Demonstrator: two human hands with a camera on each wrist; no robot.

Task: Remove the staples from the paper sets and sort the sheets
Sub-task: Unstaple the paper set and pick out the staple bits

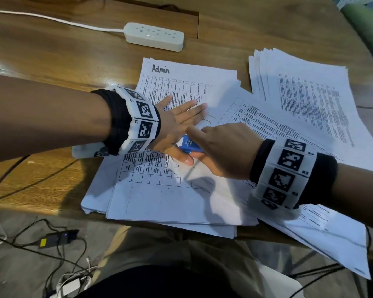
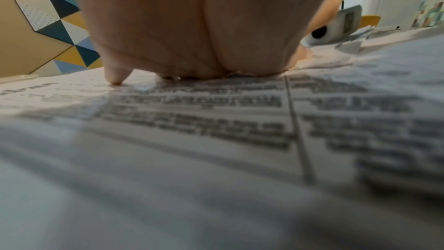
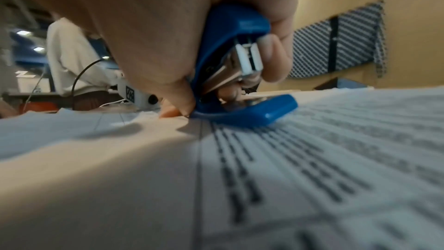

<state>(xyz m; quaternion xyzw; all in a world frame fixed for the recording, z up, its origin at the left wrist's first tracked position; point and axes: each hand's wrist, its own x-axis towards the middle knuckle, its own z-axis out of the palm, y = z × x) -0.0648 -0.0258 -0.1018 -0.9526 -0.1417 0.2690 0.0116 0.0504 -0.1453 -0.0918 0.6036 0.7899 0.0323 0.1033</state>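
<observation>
A paper set headed "Admin" (image 1: pixel 181 82) with a printed table lies in the middle of the wooden table (image 1: pixel 52 61). My left hand (image 1: pixel 181 117) lies flat on it with straight fingers, and its palm (image 2: pixel 192 35) presses the sheet down. My right hand (image 1: pixel 220 151) grips a blue staple remover (image 1: pixel 190 145), seen close in the right wrist view as a blue tool (image 3: pixel 230 48) with metal jaws. Its lower blue lip (image 3: pixel 264 113) rests on the paper. The staple itself is hidden under the tool.
A fanned stack of text sheets (image 1: pixel 310 93) lies at the right, with more table sheets (image 1: pixel 267 125) beneath my right arm. A white power strip (image 1: pixel 155 36) sits at the back. Papers overhang the table's front edge (image 1: pixel 170 224). Cables and an adapter (image 1: pixel 52 239) lie on the floor.
</observation>
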